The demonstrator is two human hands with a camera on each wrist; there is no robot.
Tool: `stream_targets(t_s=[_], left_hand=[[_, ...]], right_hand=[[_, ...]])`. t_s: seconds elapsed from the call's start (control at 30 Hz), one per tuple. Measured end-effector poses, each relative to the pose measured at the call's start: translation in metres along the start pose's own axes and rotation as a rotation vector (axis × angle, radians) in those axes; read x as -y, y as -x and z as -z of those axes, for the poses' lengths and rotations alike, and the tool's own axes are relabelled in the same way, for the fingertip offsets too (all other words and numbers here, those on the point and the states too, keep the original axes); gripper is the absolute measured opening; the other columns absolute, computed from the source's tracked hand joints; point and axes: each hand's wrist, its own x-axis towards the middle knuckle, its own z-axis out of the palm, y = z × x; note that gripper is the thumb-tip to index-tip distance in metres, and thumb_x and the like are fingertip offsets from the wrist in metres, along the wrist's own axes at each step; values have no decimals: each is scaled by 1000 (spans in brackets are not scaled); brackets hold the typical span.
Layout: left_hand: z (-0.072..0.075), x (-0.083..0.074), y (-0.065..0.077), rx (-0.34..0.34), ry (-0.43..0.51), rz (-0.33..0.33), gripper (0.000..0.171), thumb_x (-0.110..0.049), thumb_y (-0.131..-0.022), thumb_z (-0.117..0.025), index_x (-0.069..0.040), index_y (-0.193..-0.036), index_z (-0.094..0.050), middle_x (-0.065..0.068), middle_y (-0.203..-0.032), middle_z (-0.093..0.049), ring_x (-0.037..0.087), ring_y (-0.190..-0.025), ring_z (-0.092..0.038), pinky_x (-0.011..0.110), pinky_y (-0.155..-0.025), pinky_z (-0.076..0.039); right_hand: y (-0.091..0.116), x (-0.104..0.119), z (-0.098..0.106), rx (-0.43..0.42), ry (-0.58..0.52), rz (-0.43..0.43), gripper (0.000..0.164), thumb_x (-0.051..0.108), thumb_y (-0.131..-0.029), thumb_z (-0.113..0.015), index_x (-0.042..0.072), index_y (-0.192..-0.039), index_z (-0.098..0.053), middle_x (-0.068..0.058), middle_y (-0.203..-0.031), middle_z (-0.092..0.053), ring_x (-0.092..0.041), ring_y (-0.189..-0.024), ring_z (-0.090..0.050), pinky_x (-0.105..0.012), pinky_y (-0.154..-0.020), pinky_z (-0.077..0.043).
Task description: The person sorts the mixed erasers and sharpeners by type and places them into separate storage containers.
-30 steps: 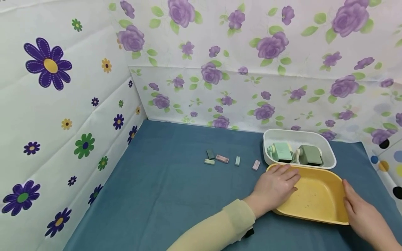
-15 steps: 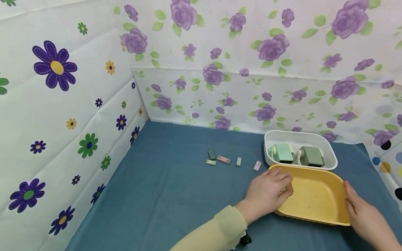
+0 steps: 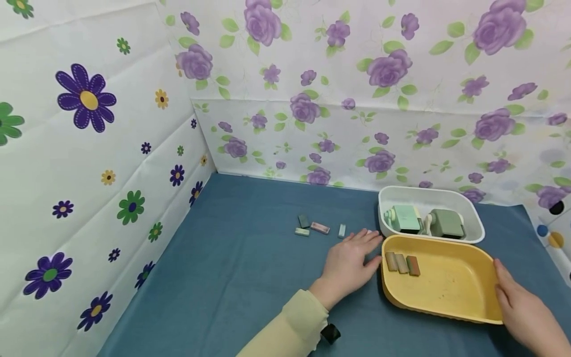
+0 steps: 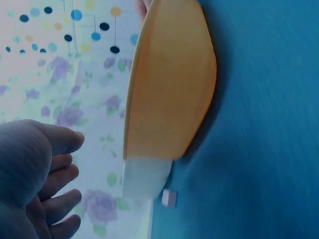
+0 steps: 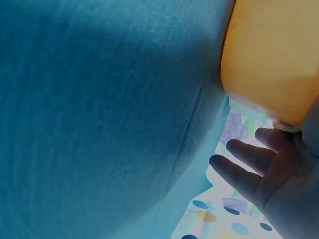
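My left hand [image 3: 348, 265] reaches over the cloth left of the yellow basin [image 3: 450, 297], fingers extended and holding nothing. Its fingertips lie over a pale pink eraser-like block [image 4: 169, 198], mostly hidden in the head view. My right hand [image 3: 528, 305] holds the basin's right rim, thumb on the inner side and fingers outside. Inside the basin, against its left wall, three blocks lie side by side: two tan ones [image 3: 401, 264] and a reddish-brown and green one [image 3: 413, 266]. Farther left lie a light blue block [image 3: 341, 231], a pink one [image 3: 319, 228], a pale green one [image 3: 302, 232] and a dark one [image 3: 303, 221].
Behind the basin, and touching or nearly touching it, stands a white tray [image 3: 475, 225]. It contains a mint green box [image 3: 405, 218] and a grey-green box [image 3: 447, 223] with knobs, like crank pencil sharpeners. Flowered sheets [image 3: 267, 124] rise behind and left of the blue cloth [image 3: 232, 258].
My left hand has let go of the reddish-brown block inside the basin and moved out left, over the pale pink block. The right hand stays at the basin's rim.
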Motion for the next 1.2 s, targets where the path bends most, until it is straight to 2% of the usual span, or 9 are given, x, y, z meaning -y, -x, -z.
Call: stream_targets(t_s=[0.1, 0.27, 0.4, 0.47, 0.6, 0.73, 0.87, 1.03, 1.2], left_hand=[[2, 13, 2, -21, -9, 68, 46, -36, -105, -72, -23, -149, -67, -8, -150, -63, 12, -142, -55, 29, -117, -44], [8, 39, 6, -37, -17, 200, 45, -30, -101, -77, -20, -145, -71, -4, -148, -65, 18, -139, -60, 37, -92, -62], [13, 60, 10, -40, -3, 303, 48, -29, -100, -79, -15, -145, -70, 1, -148, -66, 24, -137, -62, 42, -84, -65], [16, 70, 13, -39, 4, 371, 49, -28, -100, -79, -13, -146, -69, 5, -148, -66, 28, -135, -63, 45, -84, -65], [18, 91, 16, -5, 16, 519, 52, -28, -99, -79, -11, -147, -67, 11, -147, -66, 35, -122, -70, 50, -77, -65], [16, 108, 19, 60, 27, 628, 59, -33, -101, -78, -6, -150, -62, 16, -147, -63, 38, -121, -68, 54, -81, -64], [13, 116, 21, 102, 19, 679, 61, -39, -100, -78, -3, -147, -62, 18, -141, -65, 40, -124, -65, 54, -87, -62], [6, 118, 18, 118, -8, 701, 59, -40, -100, -78, -5, -145, -66, 18, -136, -68, 41, -127, -64, 54, -99, -59], [-1, 118, 13, 152, -113, 667, 60, -44, -101, -76, -5, -145, -66, 16, -137, -70, 32, -126, -67, 50, -124, -37]], right_hand=[[0, -1, -1, -4, 1, 1, 67, 9, -115, -35, -6, -164, 8, -42, -163, -11, -70, -137, -32, -81, -107, -29], [-2, -2, -2, 12, 2, 1, 68, 10, -115, -36, -6, -164, 9, -42, -163, -10, -70, -137, -32, -81, -106, -30], [-3, -3, 1, -2, 0, 11, 68, 11, -115, -36, -5, -164, 10, -41, -164, -10, -70, -137, -32, -81, -106, -29], [-3, -2, 2, -10, 1, 9, 68, 11, -116, -36, -4, -164, 9, -41, -164, -10, -70, -137, -33, -81, -106, -29], [-3, -1, 1, -9, 6, 0, 68, 11, -115, -36, -4, -164, 9, -41, -164, -11, -70, -136, -34, -81, -106, -29], [-2, -1, 0, -9, 2, -2, 67, 10, -115, -35, -5, -164, 9, -41, -164, -11, -70, -137, -33, -81, -106, -29], [-2, 0, -1, -9, -3, -4, 67, 11, -116, -34, -5, -164, 9, -40, -165, -10, -69, -138, -32, -81, -108, -27], [-2, 0, -1, -9, -3, -4, 67, 11, -116, -34, -4, -165, 9, -40, -165, -10, -69, -138, -32, -81, -108, -28], [-1, 0, 2, -2, -10, -8, 67, 11, -116, -34, -5, -164, 9, -40, -165, -9, -69, -139, -31, -81, -108, -27]])
